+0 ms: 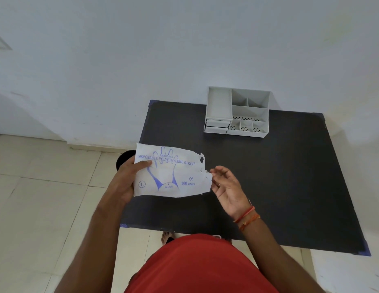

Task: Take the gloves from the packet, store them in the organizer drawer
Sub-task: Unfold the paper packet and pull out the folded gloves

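One packet of disposable polyethylene gloves (pixel 171 172) is held up over the near left part of a black table (pixel 290 176), printed side to the camera, with a blue hand outline, an "L" in a circle and "100 pieces" on it. The left hand (pixel 126 182) grips the packet's left edge, thumb laid across the front and the other fingers behind it. The right hand (pixel 225 187) is at the packet's torn right end, palm up, fingers loosely curled; thumb and forefinger touch the ragged edge there, though whether they pinch it cannot be told. One ring shows on a finger of that hand, and red and orange threads (pixel 246 217) circle the wrist. No single glove can be seen outside the packet.

One grey desk organizer (pixel 237 112) stands at the far edge of the table against the white wall (pixel 184 49), well apart from the packet. It has one long open tray on its left, two small drawers (pixel 217 126) stacked beneath that tray, both pushed in, and several open compartments to the right, some with perforated floors.

The person wears a red garment (pixel 201 265), and one bare foot (pixel 166 237) shows on the pale tiled floor (pixel 47 197) below the table edge
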